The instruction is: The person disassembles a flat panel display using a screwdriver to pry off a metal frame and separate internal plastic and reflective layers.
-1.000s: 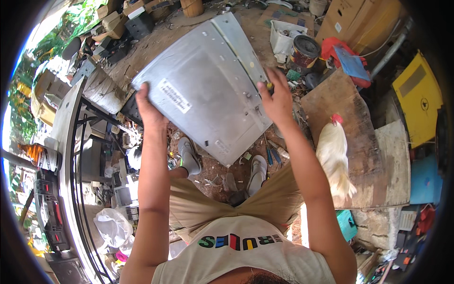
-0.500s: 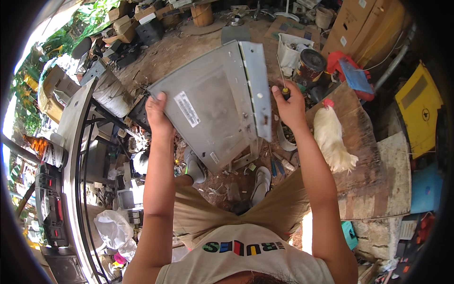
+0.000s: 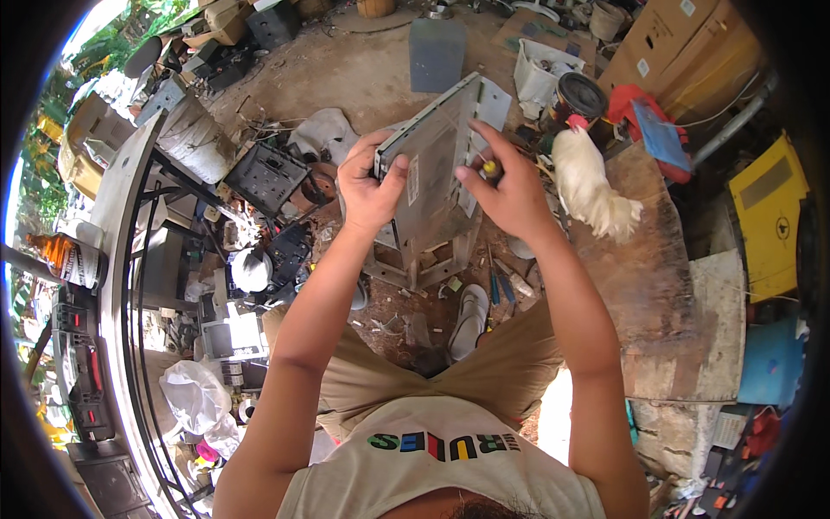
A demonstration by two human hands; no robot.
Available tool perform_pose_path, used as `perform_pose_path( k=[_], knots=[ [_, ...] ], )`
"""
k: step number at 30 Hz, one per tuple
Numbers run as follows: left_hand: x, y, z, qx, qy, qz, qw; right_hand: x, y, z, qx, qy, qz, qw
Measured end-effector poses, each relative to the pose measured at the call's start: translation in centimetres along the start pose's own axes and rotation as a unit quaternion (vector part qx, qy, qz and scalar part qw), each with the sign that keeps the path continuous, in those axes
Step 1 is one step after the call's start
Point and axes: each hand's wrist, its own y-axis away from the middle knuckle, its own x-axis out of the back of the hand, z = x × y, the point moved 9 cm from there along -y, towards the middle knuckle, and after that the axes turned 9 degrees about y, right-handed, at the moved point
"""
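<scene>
A flat grey metal panel (image 3: 441, 173), like a casing with a pale label and a bent flange along its right side, is tilted up on edge in front of me. My left hand (image 3: 370, 183) is closed around its left edge, thumb on the face towards me. My right hand (image 3: 512, 186) is at the flange side with a screwdriver (image 3: 491, 168) in it; the yellow end of its handle shows between thumb and fingers. Its shaft and tip are mostly hidden. Beneath the panel stands a low frame-like stool (image 3: 413, 272).
A white chicken (image 3: 592, 182) stands to the right by a worn wooden board (image 3: 644, 277). Farther off are a grey box (image 3: 437, 56), a white bin (image 3: 538, 73) and a dark-lidded bucket (image 3: 581, 97). Dismantled black parts (image 3: 270, 177) and a metal rack (image 3: 125, 216) occupy the left.
The panel has turned more upright and edge-on. My left hand has shifted right with it, and my right hand has come in closer. The chicken has moved slightly up and left in view.
</scene>
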Motion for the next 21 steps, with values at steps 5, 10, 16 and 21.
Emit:
perform_pose_path(
  k=[5, 10, 16, 21],
  knots=[
    [-1.7, -0.1, -2.3, -0.021, 0.077, -0.007, 0.997, -2.8, -1.7, -1.8, 0.024, 0.007, -0.063, 0.998],
    [-2.3, 0.9, -6.5, 0.104, 0.212, -0.04, 0.971, -5.1, -0.9, -1.9, 0.095, 0.02, 0.026, 0.995],
    [-4.0, 0.9, -7.8, 0.215, 0.328, -0.091, 0.915, -6.0, 1.4, -3.5, 0.145, 0.111, 0.065, 0.981],
    [-3.4, -1.4, -7.5, 0.204, 0.116, -0.107, 0.966, -3.9, 2.3, -2.8, 0.092, 0.153, 0.121, 0.976]
  ],
)
